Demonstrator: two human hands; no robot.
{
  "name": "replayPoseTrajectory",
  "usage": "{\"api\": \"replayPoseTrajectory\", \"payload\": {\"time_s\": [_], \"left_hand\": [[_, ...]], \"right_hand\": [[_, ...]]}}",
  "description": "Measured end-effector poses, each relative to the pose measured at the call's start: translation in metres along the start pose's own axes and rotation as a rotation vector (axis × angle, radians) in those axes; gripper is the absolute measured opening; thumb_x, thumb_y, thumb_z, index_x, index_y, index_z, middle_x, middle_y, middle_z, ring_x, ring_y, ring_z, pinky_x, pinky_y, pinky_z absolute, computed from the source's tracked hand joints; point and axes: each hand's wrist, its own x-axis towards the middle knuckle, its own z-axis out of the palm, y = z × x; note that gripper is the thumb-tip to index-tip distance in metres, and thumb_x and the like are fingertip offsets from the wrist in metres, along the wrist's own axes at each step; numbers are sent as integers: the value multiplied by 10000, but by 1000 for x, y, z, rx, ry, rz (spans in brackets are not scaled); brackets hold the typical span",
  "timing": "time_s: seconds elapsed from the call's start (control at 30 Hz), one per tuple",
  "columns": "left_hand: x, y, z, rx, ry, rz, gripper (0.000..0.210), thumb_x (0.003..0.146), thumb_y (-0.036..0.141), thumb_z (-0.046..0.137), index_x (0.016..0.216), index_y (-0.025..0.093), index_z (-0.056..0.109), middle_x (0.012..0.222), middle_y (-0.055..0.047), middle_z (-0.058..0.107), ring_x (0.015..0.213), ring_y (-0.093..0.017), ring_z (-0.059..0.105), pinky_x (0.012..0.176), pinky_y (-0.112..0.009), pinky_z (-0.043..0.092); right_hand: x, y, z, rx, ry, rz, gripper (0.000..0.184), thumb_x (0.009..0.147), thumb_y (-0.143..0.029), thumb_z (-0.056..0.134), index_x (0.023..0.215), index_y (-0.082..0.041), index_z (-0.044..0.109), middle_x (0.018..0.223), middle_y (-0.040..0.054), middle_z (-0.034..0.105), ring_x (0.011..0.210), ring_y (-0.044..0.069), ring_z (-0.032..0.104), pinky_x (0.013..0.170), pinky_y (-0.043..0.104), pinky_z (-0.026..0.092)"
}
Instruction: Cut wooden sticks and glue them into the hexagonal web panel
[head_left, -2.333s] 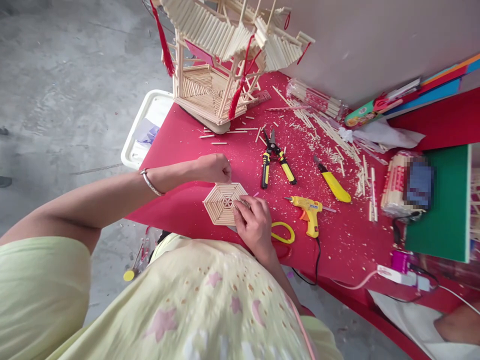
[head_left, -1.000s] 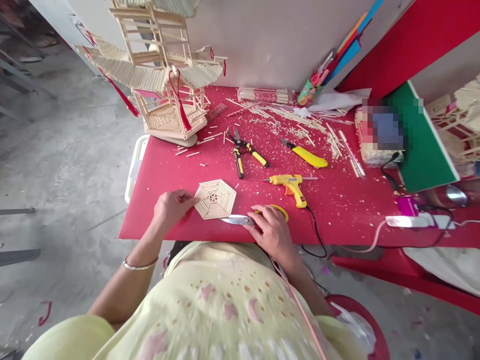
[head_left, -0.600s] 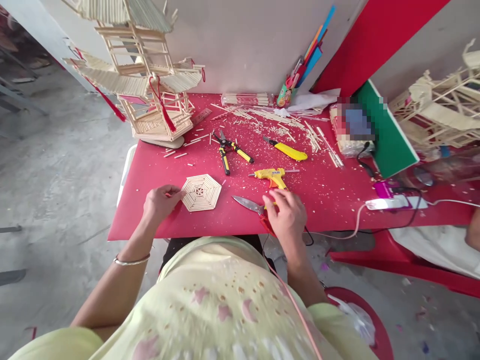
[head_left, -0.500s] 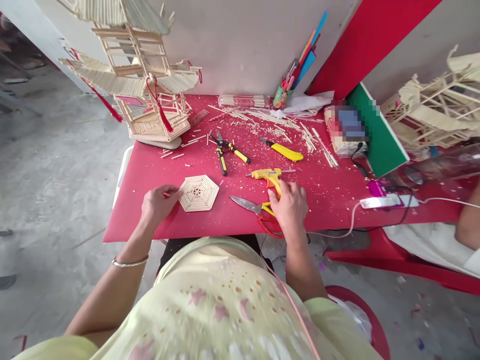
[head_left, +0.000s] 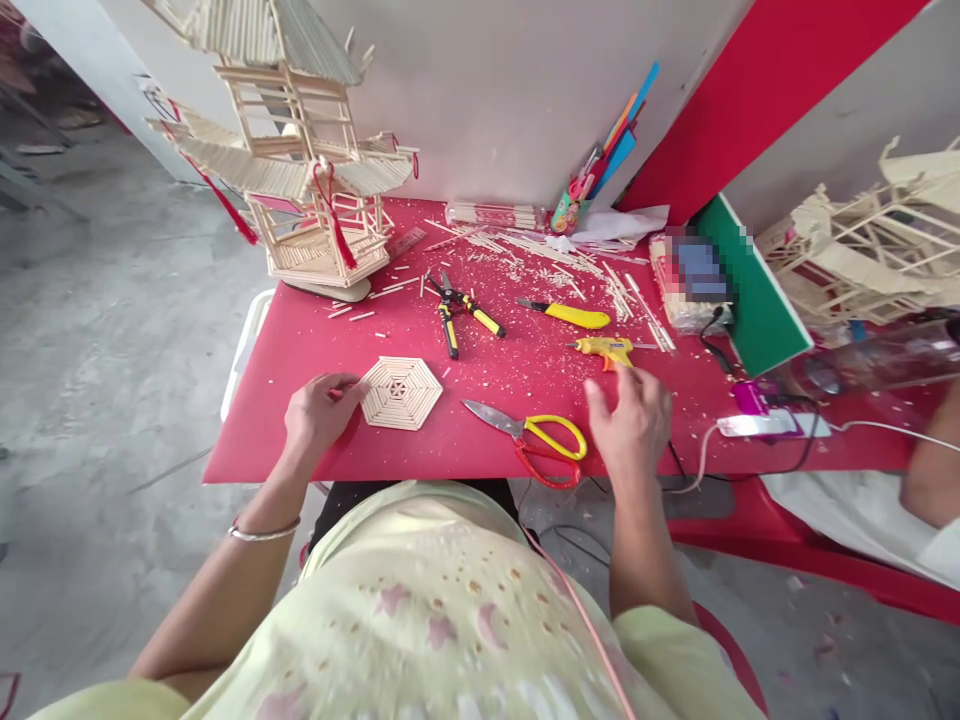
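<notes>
A flat hexagonal panel of thin wooden sticks (head_left: 403, 393) lies on the red table near its front edge. My left hand (head_left: 319, 415) pinches the panel's left corner between thumb and fingers. My right hand (head_left: 631, 425) is just below the yellow glue gun (head_left: 602, 349), thumb and fingers apart. Its fingertips overlap the gun's handle in the picture; whether they touch it is hard to see. Between the panel and my right hand lie scissors (head_left: 516, 430) with one yellow and one red handle, blades pointing left.
Behind are yellow-black pliers (head_left: 454, 308), a yellow utility knife (head_left: 574, 315) and scattered sticks (head_left: 551, 262). A stick-built pagoda model (head_left: 322, 225) stands back left. At right are a power strip (head_left: 769, 424), a green board (head_left: 757, 285) and another person's arm (head_left: 930, 470).
My right hand has moved right, and the glue gun has shifted right with it. The scissors' handles, partly covered before, now show fully. My left hand stays at the panel.
</notes>
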Motion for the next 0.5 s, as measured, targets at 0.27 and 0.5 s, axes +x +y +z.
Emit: {"api": "replayPoseTrajectory", "payload": {"time_s": [0.27, 0.5], "left_hand": [[-7, 9, 0, 41, -32, 8, 427, 746, 601, 746, 1030, 283, 748, 1048, -20, 741, 911, -207, 670, 719, -285, 456], [-2, 16, 1, -62, -101, -8, 348, 797, 543, 719, 996, 258, 710, 986, -16, 764, 889, -210, 673, 718, -292, 445]], "right_hand": [[-57, -46, 11, 225, -144, -260, 293, 1012, -339, 582, 1267, -268, 706, 1254, 135, 673, 1146, 311, 607, 998, 504, 506], [-14, -114, 23, 446, -171, -250, 342, 1032, -344, 552, 1312, -190, 674, 1259, 139, 684, 1169, 264, 631, 1037, 395, 511]]}}
